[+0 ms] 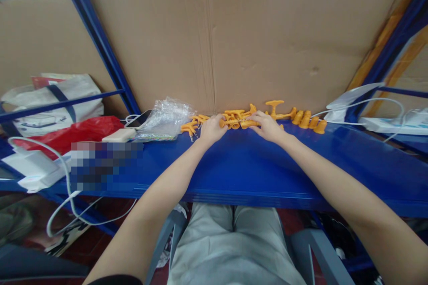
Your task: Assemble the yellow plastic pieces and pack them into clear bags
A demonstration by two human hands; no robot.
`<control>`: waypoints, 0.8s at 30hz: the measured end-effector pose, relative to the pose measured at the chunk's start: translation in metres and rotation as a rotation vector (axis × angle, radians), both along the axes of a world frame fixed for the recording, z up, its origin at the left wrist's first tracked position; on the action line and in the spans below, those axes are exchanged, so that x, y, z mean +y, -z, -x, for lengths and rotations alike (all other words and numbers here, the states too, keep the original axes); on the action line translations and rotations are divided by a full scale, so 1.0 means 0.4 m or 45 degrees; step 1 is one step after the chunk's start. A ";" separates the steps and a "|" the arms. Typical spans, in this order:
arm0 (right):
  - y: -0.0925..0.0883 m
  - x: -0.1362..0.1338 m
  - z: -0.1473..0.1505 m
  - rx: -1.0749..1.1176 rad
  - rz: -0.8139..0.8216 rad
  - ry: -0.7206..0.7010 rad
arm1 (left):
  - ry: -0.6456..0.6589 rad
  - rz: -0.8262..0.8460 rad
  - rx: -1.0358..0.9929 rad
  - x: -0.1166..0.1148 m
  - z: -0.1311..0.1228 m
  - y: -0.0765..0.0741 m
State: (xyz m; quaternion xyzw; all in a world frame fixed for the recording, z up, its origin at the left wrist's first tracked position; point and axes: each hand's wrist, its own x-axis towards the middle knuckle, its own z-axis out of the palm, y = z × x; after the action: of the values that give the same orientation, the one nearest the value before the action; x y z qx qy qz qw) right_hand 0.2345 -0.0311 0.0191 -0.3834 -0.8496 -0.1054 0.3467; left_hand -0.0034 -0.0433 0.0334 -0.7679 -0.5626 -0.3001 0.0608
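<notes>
Orange plastic T-handled pieces (pixel 235 113) lie in a heap at the back of the blue shelf, in front of the cardboard. Some at the heap's left end show dark spiral metal shafts, like corkscrews. My left hand (pixel 213 130) is at the left part of the heap, its fingers curled over an orange piece with a round end. To its right, my right hand (pixel 268 128) has its thumb and fingers closed around another orange piece. The exact grip of both is partly hidden by the fingers. Just beyond my right hand a T-handle (pixel 275 106) stands upright.
Several orange cup-shaped pieces (pixel 305 120) stand in a row on the right. Left of the heap are a clear plastic bag (pixel 163 120), a phone (pixel 139 119), a red bag (pixel 80 131) and a white adapter with cables (pixel 33 167). Blue posts (pixel 100 40) frame the shelf.
</notes>
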 end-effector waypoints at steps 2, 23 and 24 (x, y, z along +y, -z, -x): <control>0.002 -0.003 0.012 0.042 0.014 0.000 | 0.017 -0.021 0.014 -0.007 -0.005 -0.002; 0.009 0.032 -0.021 0.190 0.107 0.048 | -0.088 0.020 0.040 -0.004 0.004 -0.002; 0.009 0.028 -0.017 0.172 0.101 0.032 | -0.090 0.015 0.050 -0.005 0.003 -0.003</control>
State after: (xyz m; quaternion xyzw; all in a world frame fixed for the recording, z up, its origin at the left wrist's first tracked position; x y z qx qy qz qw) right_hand 0.2412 -0.0200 0.0155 -0.4137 -0.8228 -0.0500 0.3865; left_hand -0.0048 -0.0454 0.0345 -0.7536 -0.5898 -0.2794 0.0780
